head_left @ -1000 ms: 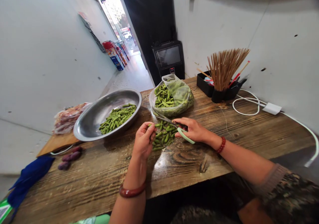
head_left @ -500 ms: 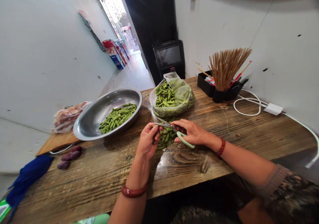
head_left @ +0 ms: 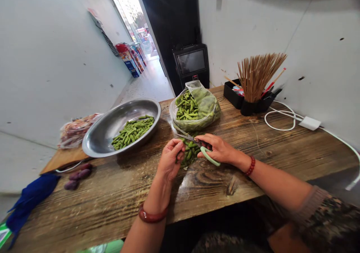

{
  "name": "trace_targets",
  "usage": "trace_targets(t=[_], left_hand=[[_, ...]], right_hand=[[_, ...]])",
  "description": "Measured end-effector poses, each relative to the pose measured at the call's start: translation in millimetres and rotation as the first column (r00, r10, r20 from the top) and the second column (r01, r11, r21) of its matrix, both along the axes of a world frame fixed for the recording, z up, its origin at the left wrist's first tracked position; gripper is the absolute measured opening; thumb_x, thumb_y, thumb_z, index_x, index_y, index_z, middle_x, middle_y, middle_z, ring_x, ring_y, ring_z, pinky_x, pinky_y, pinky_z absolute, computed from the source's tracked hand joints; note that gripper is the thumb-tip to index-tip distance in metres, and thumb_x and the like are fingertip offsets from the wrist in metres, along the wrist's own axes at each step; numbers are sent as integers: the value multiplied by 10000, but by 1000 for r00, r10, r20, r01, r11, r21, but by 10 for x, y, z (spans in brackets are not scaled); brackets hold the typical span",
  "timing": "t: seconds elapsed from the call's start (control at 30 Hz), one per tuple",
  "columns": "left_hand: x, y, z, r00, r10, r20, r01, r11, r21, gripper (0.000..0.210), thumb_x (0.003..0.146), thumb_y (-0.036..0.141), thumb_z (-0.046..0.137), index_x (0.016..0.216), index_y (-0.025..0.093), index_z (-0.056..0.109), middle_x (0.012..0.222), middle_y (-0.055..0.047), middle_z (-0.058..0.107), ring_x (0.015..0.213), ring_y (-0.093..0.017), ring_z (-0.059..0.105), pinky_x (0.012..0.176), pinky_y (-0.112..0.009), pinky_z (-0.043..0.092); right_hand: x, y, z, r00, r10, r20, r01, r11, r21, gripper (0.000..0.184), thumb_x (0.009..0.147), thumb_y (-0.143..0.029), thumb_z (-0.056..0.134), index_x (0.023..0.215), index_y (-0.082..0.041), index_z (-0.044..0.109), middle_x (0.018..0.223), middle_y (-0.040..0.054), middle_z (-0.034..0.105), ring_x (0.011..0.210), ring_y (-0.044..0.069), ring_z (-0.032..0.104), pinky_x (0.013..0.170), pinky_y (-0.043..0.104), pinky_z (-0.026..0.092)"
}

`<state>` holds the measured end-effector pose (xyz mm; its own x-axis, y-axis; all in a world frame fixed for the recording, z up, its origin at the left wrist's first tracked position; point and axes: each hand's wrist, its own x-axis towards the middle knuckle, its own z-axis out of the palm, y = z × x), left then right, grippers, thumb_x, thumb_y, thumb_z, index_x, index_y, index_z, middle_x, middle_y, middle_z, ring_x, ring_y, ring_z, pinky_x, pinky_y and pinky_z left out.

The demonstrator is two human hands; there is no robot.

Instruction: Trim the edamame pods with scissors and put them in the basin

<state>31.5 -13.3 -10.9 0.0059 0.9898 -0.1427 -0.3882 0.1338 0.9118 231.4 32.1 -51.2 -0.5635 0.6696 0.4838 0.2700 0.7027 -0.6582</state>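
My right hand (head_left: 215, 148) is closed around the mint-green handles of a pair of scissors (head_left: 208, 157). Their blades point left, just above the fingertips of my left hand (head_left: 170, 158). That hand is pinched shut on an edamame pod, mostly hidden by the fingers. Below and between both hands lies a loose pile of edamame pods (head_left: 191, 150) on the wooden table (head_left: 135, 196). Behind the pile stands a clear plastic bag (head_left: 209, 112) full of pods. More pods (head_left: 133, 133) lie in a wide metal basin (head_left: 101, 133) to the left.
A black holder (head_left: 234, 95) with many wooden sticks (head_left: 258, 78) stands at the back right, beside a white cable (head_left: 278, 129). At left are a bagged item (head_left: 78, 130) on a wooden board, several purple tubers (head_left: 80, 175) and a blue cloth (head_left: 35, 193).
The scissor blades have lifted slightly away from my left fingertips, which they met before. My left hand has shifted a little to the right. The view has moved slightly.
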Motion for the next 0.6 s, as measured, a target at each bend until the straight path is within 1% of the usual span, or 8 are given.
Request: trace_targets(t=[0.2, 0.37, 0.47, 0.53, 0.6], left_hand=[[-50, 8, 17, 997, 73, -13, -73, 997, 5, 267, 653, 258, 785, 732, 142, 559, 557, 66, 491, 397, -6, 326, 378, -132, 204], [-128, 32, 35, 988, 157, 6, -157, 987, 38, 256, 652, 258, 785, 763, 151, 581, 517, 86, 414, 409, -20, 319, 374, -134, 217], [-193, 55, 54, 974, 221, 40, -224, 972, 68, 247, 682, 278, 749, 726, 159, 537, 583, 67, 460, 434, -28, 361, 366, -137, 233], [-233, 66, 67, 971, 232, 65, -236, 970, 65, 266, 702, 305, 715, 684, 162, 491, 638, 49, 494, 463, -39, 407, 366, -144, 254], [-262, 71, 76, 973, 226, 49, -228, 972, 45, 299, 708, 342, 694, 655, 167, 457, 656, 39, 505, 483, -51, 438, 367, -152, 261]], right_hand=[[5, -8, 27, 1000, -6, 2, 7, 1000, -16, 517, 765, -397, 736, 1213, -173, 606, 814, 30, 607, 674, 135, 544, 641, 251, 467], [8, -8, 33, 999, 24, 28, -24, 1000, -15, 473, 788, -384, 715, 1201, -171, 624, 887, 59, 667, 714, 145, 581, 672, 255, 477], [15, 4, 32, 1000, -7, 30, 8, 1000, -7, 471, 782, -390, 720, 1187, -165, 635, 902, 68, 685, 735, 156, 600, 694, 266, 486], [23, 17, 32, 999, -35, 29, 36, 999, -12, 477, 783, -393, 718, 1191, -161, 633, 908, 71, 689, 739, 158, 607, 702, 269, 491], [30, 29, 33, 999, -48, 16, 48, 999, -19, 483, 781, -394, 718, 1196, -163, 631, 937, 76, 691, 752, 160, 617, 715, 271, 497]])
